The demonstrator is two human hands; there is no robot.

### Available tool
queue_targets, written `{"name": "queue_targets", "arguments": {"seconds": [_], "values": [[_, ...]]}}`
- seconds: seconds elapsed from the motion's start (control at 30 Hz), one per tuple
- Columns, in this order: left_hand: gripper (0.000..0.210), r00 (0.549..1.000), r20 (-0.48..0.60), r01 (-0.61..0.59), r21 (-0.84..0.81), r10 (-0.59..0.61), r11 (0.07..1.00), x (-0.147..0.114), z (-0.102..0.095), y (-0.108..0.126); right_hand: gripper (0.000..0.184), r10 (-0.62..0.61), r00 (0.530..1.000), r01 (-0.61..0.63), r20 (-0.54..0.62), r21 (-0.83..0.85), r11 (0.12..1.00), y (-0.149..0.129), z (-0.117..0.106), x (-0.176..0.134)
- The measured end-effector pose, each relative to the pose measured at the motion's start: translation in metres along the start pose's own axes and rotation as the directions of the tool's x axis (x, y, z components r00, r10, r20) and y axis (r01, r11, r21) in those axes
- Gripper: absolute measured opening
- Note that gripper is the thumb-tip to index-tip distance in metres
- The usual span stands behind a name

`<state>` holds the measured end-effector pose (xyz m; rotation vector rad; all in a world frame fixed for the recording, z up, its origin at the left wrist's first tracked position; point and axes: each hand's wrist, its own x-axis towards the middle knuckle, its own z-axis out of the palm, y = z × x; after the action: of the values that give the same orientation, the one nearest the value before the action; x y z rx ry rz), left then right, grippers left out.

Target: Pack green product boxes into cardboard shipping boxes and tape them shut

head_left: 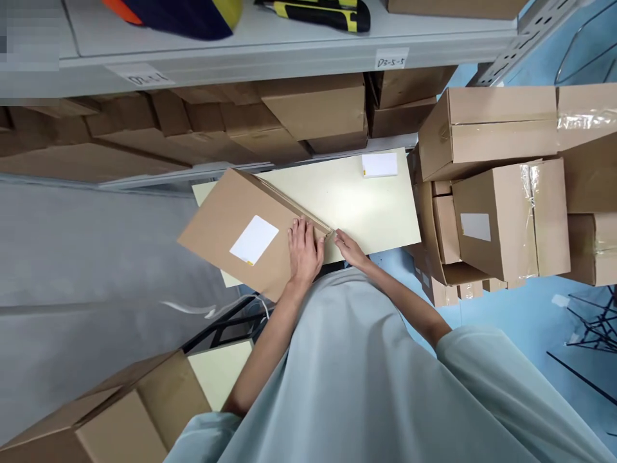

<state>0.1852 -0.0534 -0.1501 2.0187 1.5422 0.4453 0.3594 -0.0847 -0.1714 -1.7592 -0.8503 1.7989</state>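
One carton (216,225): I log long axis leftward-forward from right hand (353,249) fingers, curled, hold unclear; nearer left hand (304,254) lies flat atop, grasping nothing.

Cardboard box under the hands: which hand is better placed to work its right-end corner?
Likely right: the right hand is at that corner, while the left hand lies flat on the cardboard box.

A carton (216,218) lay across the left part of a tabletop (380,212). Stacked boxes (513,225) stood to the right. Behind, a shelf (299,59) bore a utility knife (321,15), with further cartons (322,112) beneath it.
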Motion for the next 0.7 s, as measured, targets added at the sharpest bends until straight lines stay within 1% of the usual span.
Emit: {"name": "queue_targets", "arguments": {"seconds": [0.1, 0.23, 0.33, 0.47, 0.53, 0.6, 0.63, 0.7], "values": [[0.061, 1.0, -0.024, 0.019, -0.01, -0.02, 1.0, 0.0, 0.004, 0.0, 0.086, -0.054, 0.998, 0.054, 0.024, 0.002, 0.999, -0.01, 0.003, 0.006], [0.056, 0.997, -0.071, 0.029, 0.0, -0.029, 1.0, -0.004, 0.008, -0.001, 0.09, -0.079, 0.995, 0.081, 0.053, -0.032, 0.996, -0.023, 0.012, 0.016], [0.056, 0.996, -0.089, 0.03, -0.001, -0.03, 1.0, -0.006, 0.011, -0.001, 0.087, -0.096, 0.992, 0.102, 0.079, -0.076, 0.992, -0.026, 0.023, 0.025], [0.058, 0.994, -0.095, 0.045, 0.013, -0.044, 0.999, -0.006, 0.014, -0.002, 0.078, -0.133, 0.988, 0.143, 0.082, -0.119, 0.983, -0.023, 0.031, 0.037], [0.058, 0.994, -0.096, 0.05, 0.01, -0.048, 0.999, -0.005, 0.016, -0.001, 0.076, -0.15, 0.983, 0.161, 0.104, -0.11, 0.981, -0.022, 0.029, 0.042], [0.058, 0.994, -0.099, 0.054, 0.002, -0.053, 0.999, -0.005, 0.016, 0.001, 0.075, -0.14, 0.982, 0.152, 0.13, -0.085, 0.985, -0.022, 0.023, 0.045], [0.057, 0.993, -0.099, 0.056, -0.001, -0.056, 0.998, -0.005, 0.016, 0.003, 0.074, -0.118, 0.985, 0.127, 0.13, -0.068, 0.99, -0.022, 0.018, 0.045], [0.057, 0.993, -0.101, 0.062, -0.01, -0.063, 0.998, -0.004, 0.013, 0.006, 0.075, -0.046, 0.995, 0.048, 0.086, -0.027, 0.998, -0.023, 0.007, 0.043]]}}
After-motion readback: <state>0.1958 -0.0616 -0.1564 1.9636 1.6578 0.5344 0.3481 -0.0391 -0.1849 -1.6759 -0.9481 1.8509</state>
